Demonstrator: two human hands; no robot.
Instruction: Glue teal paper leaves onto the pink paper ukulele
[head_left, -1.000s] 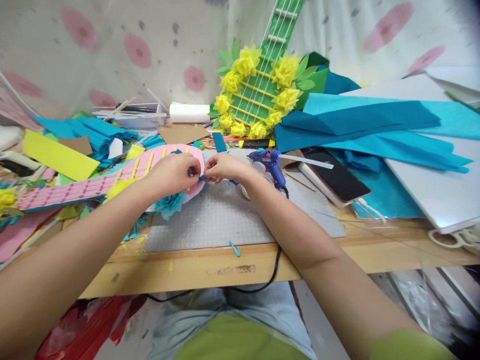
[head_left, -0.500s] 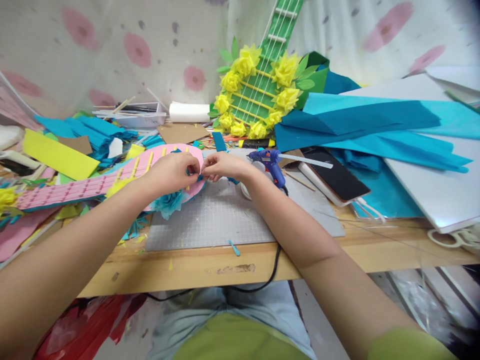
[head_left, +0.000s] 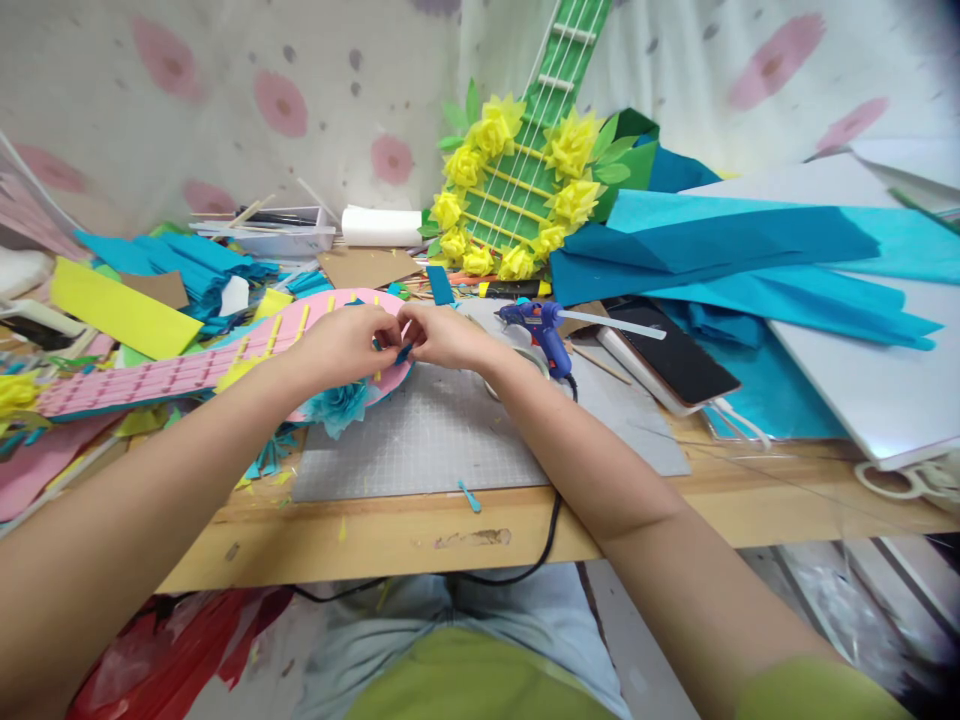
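Both hands meet over the round body of a pink paper guitar (head_left: 394,379), which lies at the left with its neck pointing left. My left hand (head_left: 361,338) is closed, its fingertips pinched at a small dark blue paper piece (head_left: 404,353). From the other side my right hand (head_left: 436,336) pinches the same piece; the fingers hide most of it. A light blue paper flower (head_left: 337,407) sits on the guitar's near edge, below my left wrist. Yellow strips (head_left: 302,322) cross the pink face.
A grey cutting mat (head_left: 420,450) lies under the guitar's end. To the right are a blue glue gun (head_left: 547,335), a phone (head_left: 671,350) and blue crepe paper (head_left: 720,245). Behind stands a green guitar (head_left: 510,200) with yellow flowers. Paper scraps crowd the left.
The blue paper that stuck out under my right hand is now out of sight, and more blue shows between the fingertips. My right hand's fingers have curled in closer to my left hand.
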